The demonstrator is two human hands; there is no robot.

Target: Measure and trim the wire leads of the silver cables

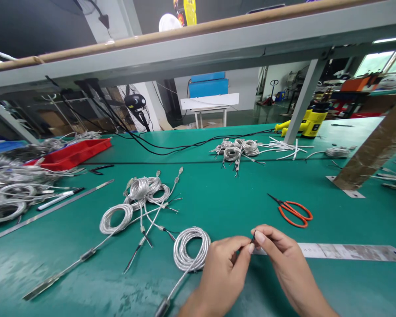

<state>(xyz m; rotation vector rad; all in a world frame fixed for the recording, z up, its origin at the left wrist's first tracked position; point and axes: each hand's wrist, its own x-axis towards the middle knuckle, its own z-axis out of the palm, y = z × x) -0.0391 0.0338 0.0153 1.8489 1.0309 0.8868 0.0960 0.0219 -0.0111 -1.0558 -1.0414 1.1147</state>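
Wire end [253,237] pinched between left grip [222,275] and right grip [280,255], just below orange-handled scissors [295,213]; braided cable coils [140,188] left of scissors, further coils [239,149] beyond scissors, none in hand.

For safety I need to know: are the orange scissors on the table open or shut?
Shut: the orange scissors lie with their blades together in one narrow point.

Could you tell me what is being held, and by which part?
The left hand and right hand pinch a short black wire near its tip.
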